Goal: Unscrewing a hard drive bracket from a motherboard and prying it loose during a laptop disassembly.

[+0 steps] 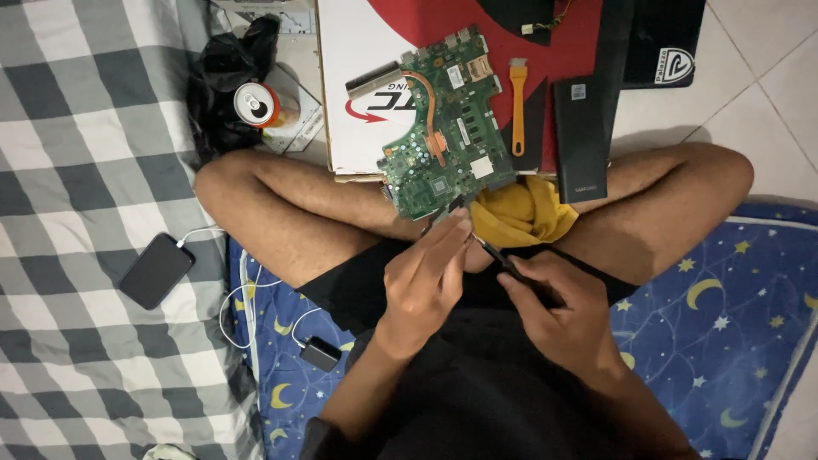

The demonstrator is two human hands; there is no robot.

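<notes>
A green circuit board (443,128) with a copper heat pipe lies on a white and red cardboard box (362,51), its near edge over my crossed legs. My left hand (423,277) pinches a small part at the board's near edge. My right hand (558,311) grips a thin dark tool (494,254), its tip pointing up-left toward that same edge. The two hands are close together over my lap. A yellow cloth (521,215) lies just right of the tool tip.
An orange plastic pry tool (517,102) and a black slab-shaped device (580,140) lie right of the board. A drink can (256,104) stands by a black bag at the left. A phone (156,270) with a white cable and charger (320,352) rests on checked bedding.
</notes>
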